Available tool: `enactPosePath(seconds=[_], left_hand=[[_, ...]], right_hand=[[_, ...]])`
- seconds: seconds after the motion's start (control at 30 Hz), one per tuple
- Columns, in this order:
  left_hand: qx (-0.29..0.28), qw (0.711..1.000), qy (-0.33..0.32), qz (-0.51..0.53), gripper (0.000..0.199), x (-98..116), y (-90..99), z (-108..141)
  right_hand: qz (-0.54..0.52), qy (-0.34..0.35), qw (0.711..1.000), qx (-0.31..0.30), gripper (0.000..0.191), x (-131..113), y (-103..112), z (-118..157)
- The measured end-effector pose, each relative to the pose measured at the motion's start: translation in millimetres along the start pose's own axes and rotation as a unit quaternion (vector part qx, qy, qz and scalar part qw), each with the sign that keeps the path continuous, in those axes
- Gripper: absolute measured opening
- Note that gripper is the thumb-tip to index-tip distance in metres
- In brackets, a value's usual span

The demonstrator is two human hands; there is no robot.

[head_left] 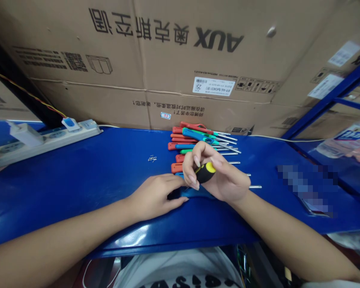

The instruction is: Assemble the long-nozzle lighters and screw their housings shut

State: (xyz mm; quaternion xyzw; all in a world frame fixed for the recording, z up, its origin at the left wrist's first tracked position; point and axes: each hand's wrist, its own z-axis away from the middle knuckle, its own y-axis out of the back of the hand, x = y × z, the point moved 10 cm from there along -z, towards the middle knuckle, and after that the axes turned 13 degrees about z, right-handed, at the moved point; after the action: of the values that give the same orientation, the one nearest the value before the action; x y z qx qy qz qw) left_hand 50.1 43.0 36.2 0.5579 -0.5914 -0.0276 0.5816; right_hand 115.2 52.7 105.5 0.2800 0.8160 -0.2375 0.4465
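Observation:
My right hand [219,172] is wrapped round a short black and yellow screwdriver [206,173], its tip pointing down to the left. Below it, my left hand [159,196] rests on the table with thumb and forefinger at the end of a blue lighter [196,193], which lies flat under the screwdriver. Behind my hands lies a pile of long-necked lighters [184,146] in red, blue and green, their metal tubes pointing right. A small heap of thin metal bits [152,159] sits left of the pile.
A large cardboard box [168,60] stands along the back of the blue table [123,148]. At the left lies a white power strip [57,136] with plugs. A blurred-out flat object [307,188] and a plastic package [351,140] are at the right.

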Motion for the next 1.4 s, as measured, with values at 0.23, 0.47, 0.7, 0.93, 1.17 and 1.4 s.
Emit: enactPosePath(seconds=[0.23, 0.47, 0.7, 0.93, 1.17, 1.4], left_hand=[[0.004, 1.0, -0.002, 0.001, 0.028, 0.4, 1.0, -0.2], [-0.001, 1.0, 0.006, -0.004, 0.029, -1.3, -0.1, 0.0], [0.003, 1.0, 0.025, -0.007, 0.023, -3.7, 0.9, 0.3], [0.008, 1.0, 0.024, 0.001, 0.02, -4.7, 0.9, 1.2], [0.017, 0.999, 0.032, 0.019, 0.017, -7.6, 0.6, 1.9], [0.019, 0.999, 0.028, 0.024, 0.015, -8.9, 0.6, 2.3]], right_hand=[[0.021, 0.012, 1.0, 0.017, 0.046, 0.9, 1.4, -0.6], [0.008, -0.008, 1.0, 0.01, 0.014, -1.3, 0.1, -0.6], [0.032, -0.012, 0.999, 0.026, 0.033, 3.3, 3.7, -0.7], [0.049, 0.007, 0.999, 0.018, 0.02, -0.2, 1.9, -0.5], [0.039, -0.01, 0.999, 0.027, 0.024, 3.2, 3.7, -0.7], [0.054, 0.0, 0.998, 0.03, 0.029, 2.0, 3.8, -1.5]])
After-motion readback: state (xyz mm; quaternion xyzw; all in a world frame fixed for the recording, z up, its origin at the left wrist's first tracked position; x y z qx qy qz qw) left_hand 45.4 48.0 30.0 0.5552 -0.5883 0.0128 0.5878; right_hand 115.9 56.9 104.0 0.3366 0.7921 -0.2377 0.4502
